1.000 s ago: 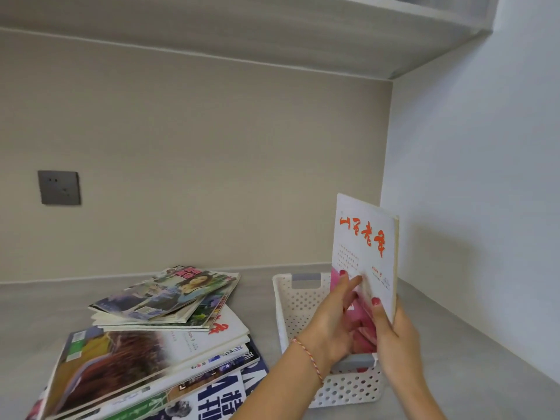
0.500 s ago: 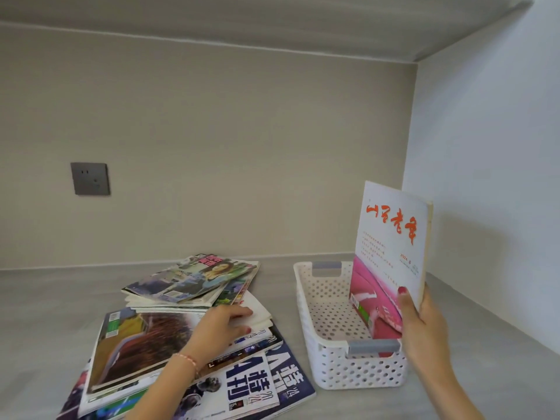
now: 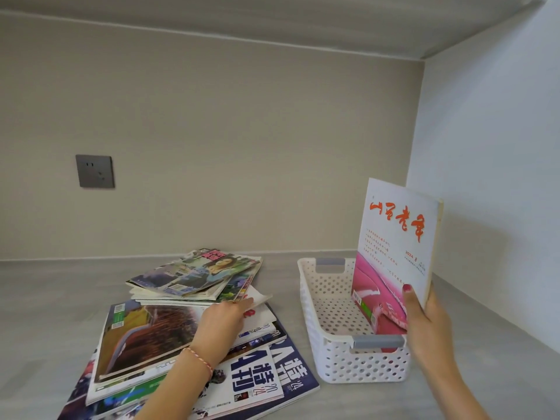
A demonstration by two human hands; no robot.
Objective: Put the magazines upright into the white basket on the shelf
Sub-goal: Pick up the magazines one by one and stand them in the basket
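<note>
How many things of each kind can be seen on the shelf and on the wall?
Magazine standing in the white basket, held by the right hand: 1
Heap of flat magazines under the left hand: 1, number unclear
Baskets: 1
Wall sockets: 1
Total: 4

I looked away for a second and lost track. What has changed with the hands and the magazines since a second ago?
The left hand let go of the white and pink magazine and moved left onto the magazine pile, its fingers now at a cover's edge. The right hand alone keeps that magazine upright, its lower end down in the white basket. The basket and the pile stayed put.
</note>
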